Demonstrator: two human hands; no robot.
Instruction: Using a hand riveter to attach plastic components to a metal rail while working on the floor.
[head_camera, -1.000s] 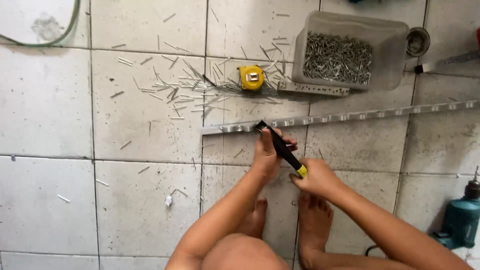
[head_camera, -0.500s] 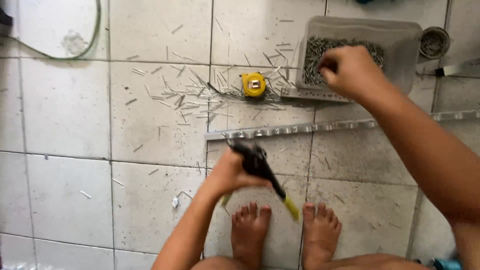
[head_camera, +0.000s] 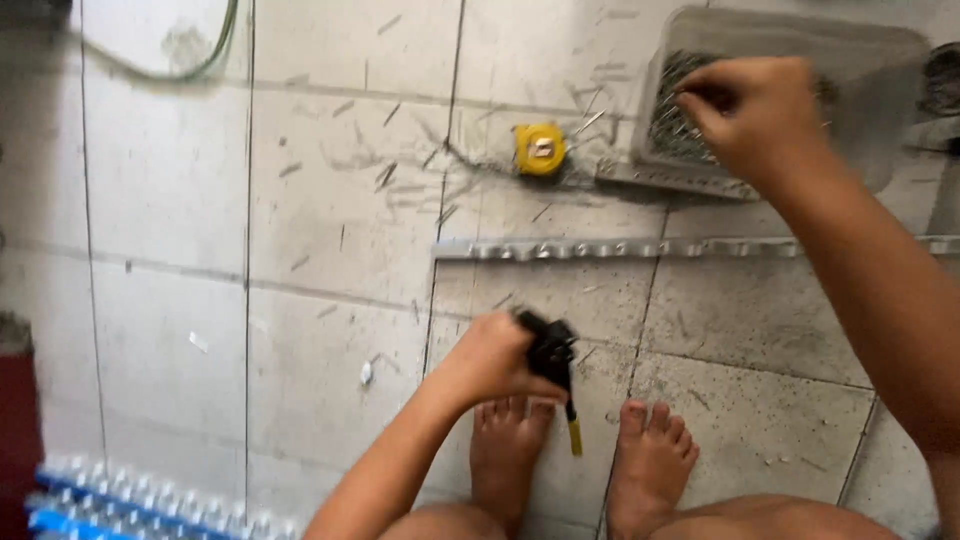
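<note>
My left hand grips a black hand tool with a yellow tip, held low above my bare feet. My right hand reaches into a clear plastic tub full of small metal fasteners; its fingers are pinched down among them, and what they hold is hidden. A long perforated metal strip lies across the tiled floor between the two hands.
A yellow tape measure sits on the tiles left of the tub, with loose nails scattered around it. A green hose curves at top left. A blue and white object lies at bottom left, a dark red thing beside it.
My right hand let go of the tool, moved up to the tub and now dips into the fasteners. My left hand keeps the tool, which has lowered toward my feet. The view has shifted.
</note>
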